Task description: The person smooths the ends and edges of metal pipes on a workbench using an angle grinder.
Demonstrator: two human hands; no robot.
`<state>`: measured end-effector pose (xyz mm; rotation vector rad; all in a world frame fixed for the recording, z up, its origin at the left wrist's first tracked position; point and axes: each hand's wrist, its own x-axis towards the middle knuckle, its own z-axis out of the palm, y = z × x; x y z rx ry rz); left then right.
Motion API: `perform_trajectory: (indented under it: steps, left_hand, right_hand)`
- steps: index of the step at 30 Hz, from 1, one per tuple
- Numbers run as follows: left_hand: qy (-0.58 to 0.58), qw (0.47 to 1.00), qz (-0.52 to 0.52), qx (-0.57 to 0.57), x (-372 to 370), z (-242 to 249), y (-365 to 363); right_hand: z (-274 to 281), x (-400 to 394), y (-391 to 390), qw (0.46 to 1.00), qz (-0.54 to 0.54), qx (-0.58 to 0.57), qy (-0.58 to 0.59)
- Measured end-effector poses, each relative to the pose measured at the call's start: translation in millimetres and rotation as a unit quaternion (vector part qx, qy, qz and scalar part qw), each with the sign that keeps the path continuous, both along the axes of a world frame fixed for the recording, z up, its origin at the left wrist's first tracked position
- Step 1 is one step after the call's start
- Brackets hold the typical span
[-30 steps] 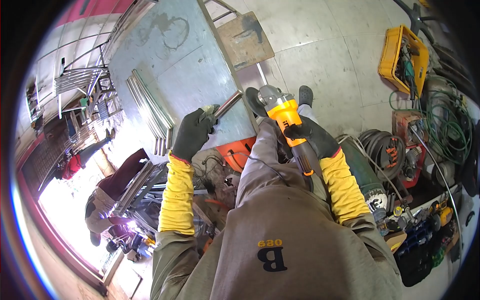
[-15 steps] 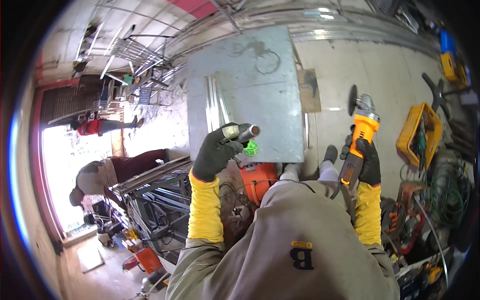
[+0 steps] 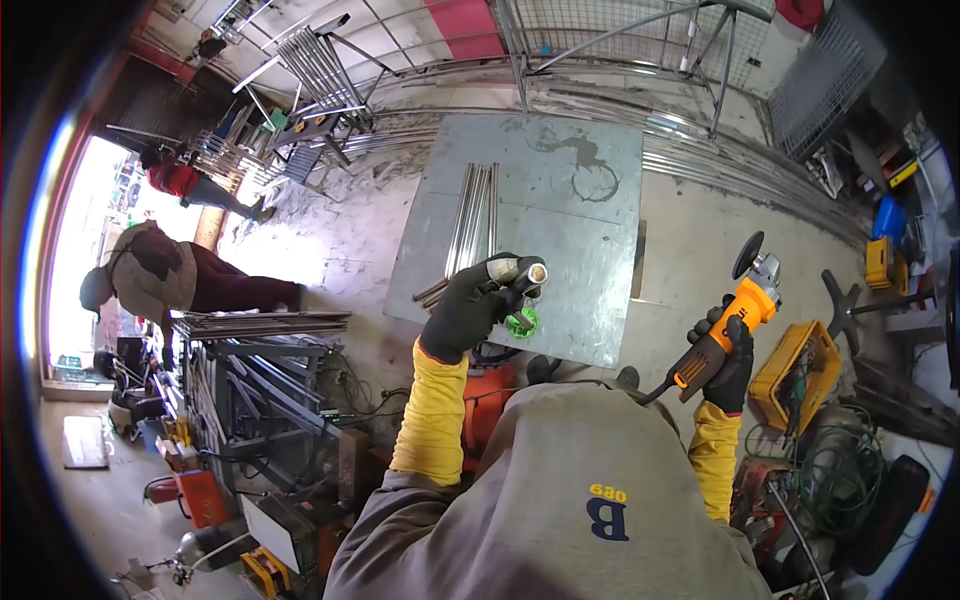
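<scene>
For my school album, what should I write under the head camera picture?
The left hand holds a metal tube, the right hand a yellow grinder, near a table with bars on it.

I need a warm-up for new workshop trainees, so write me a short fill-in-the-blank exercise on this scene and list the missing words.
1. The angle grinder is held in the person's own ____ hand.
2. The left hand, which grips a short metal tube, wears a dark ____.
3. On the person's garment, the large printed letter is ____.
4. The left sleeve cover is coloured ____.

Missing words: right; glove; B; yellow.
</scene>
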<state>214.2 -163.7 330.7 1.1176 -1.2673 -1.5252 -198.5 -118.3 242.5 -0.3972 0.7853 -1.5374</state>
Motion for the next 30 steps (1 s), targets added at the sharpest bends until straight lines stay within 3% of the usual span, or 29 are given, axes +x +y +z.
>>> perform_trajectory:
  steps: [4,9,22,30]
  left_hand:
    - [0.03,0.999,0.012,0.009,0,2,-1]
    - [0.025,0.994,0.103,0.022,-7,3,2]
    - [0.044,0.988,0.144,-0.019,5,-2,4]
    - [0.048,0.979,0.197,0.011,8,7,6]
  right_hand:
    - [8,5,0,1.0,-0.014,0.008,0.023]
    - [3,3,0,0.999,-0.021,0.016,0.024]
    - [-3,0,-1,0.995,-0.036,0.088,-0.011]
    - [-26,-13,-3,0.983,-0.033,0.179,-0.023]
